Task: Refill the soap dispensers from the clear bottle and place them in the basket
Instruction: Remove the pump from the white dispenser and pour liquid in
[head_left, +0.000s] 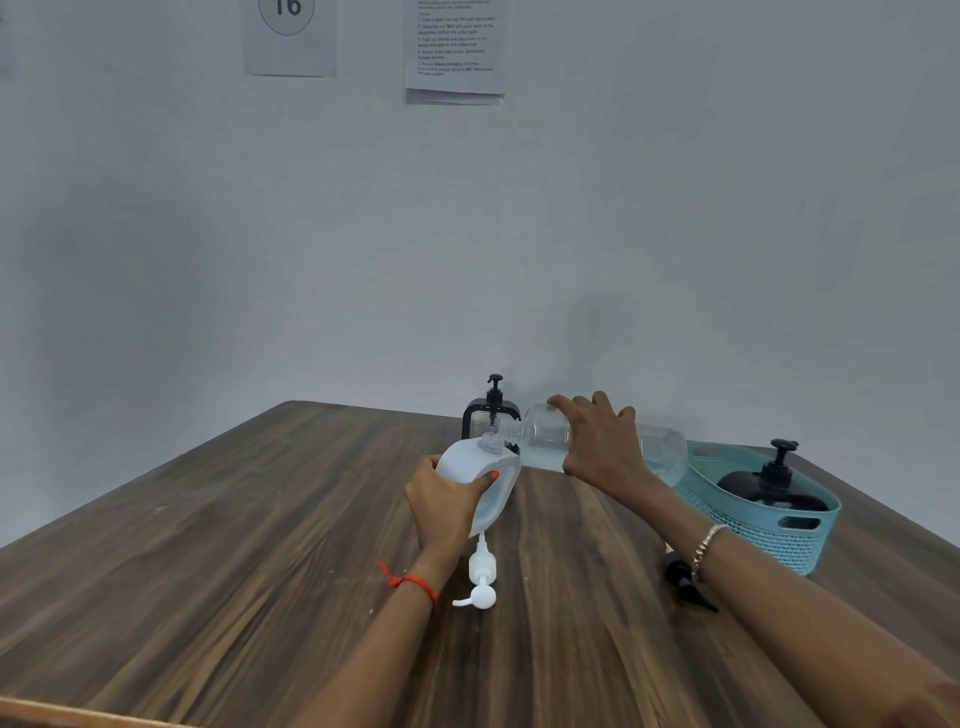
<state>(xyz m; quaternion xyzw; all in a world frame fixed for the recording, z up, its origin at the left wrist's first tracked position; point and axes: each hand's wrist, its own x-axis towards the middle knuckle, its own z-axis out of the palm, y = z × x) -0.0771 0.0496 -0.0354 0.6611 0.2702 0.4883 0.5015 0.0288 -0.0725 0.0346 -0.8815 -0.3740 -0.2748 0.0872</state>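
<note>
Pouring is the step in hand: the left hand's (447, 501) grip wraps the white dispenser (467, 460), tilted above the bench (260, 545), while the right hand's (605, 441) grip holds the clear bottle (545, 434) on its side, threaded neck at the dispenser's open mouth. Neck should stay against neck and the tip should be slow, because the smooth, rounded plastic may slip. The white pump (482, 577) lies just below. The teal lattice basket (769, 538) holds a dark, domed dispenser (748, 486).
</note>
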